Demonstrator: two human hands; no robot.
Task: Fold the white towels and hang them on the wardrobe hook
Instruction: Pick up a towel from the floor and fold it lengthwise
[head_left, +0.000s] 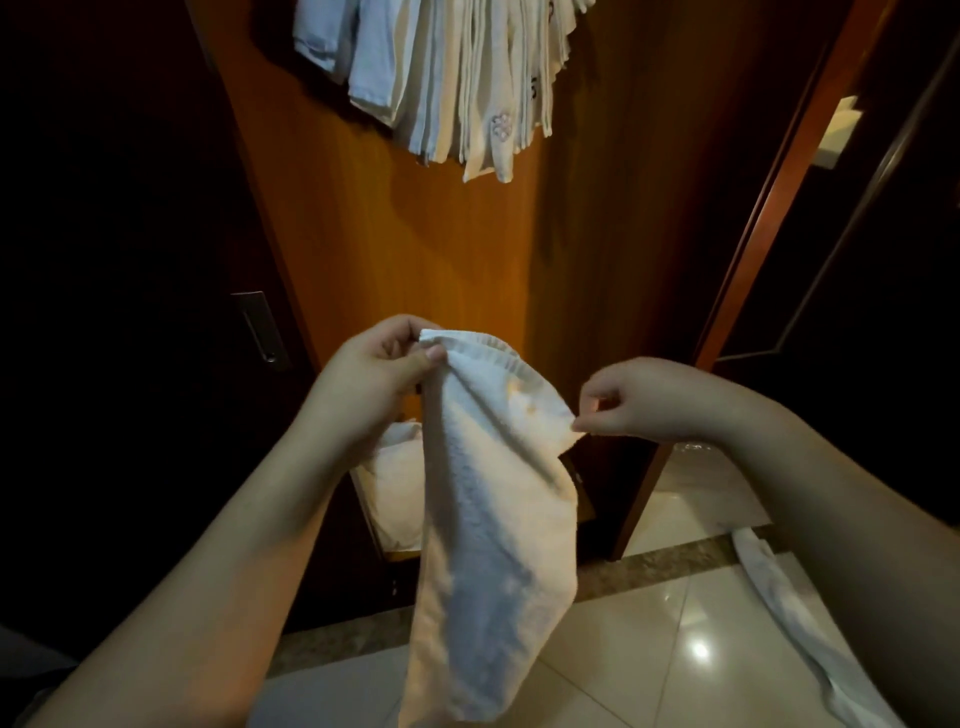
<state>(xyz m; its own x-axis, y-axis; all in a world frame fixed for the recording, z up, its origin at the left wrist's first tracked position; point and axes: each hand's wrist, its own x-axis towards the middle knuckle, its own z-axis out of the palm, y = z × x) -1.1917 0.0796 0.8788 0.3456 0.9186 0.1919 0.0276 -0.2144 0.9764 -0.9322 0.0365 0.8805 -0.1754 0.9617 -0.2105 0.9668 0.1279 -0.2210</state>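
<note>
While a bunch of folded white towels (457, 78) already hung high on the far wardrobe panel (395, 249), the hook itself hidden behind them, one towel (488, 509) was in hand, held up in mid-air before the panel. Left hand (374, 374) pinched the top hem at its left corner, thumb over the cloth; right hand (639, 400) pinched the opposite corner between fingertips, other fingers curled. The towel drooped long and narrow from that edge, apparently doubled lengthwise, but a further fold seemed needed before hanging. Judged progress: well along, several pieces done, this one partly folded, not yet hung. More white cloth (395, 488) lay in the low wardrobe compartment behind the towel, and another white piece (795, 623) lay on the tiled floor (649, 649) at near right; whether either awaited folding could not be told.
</note>
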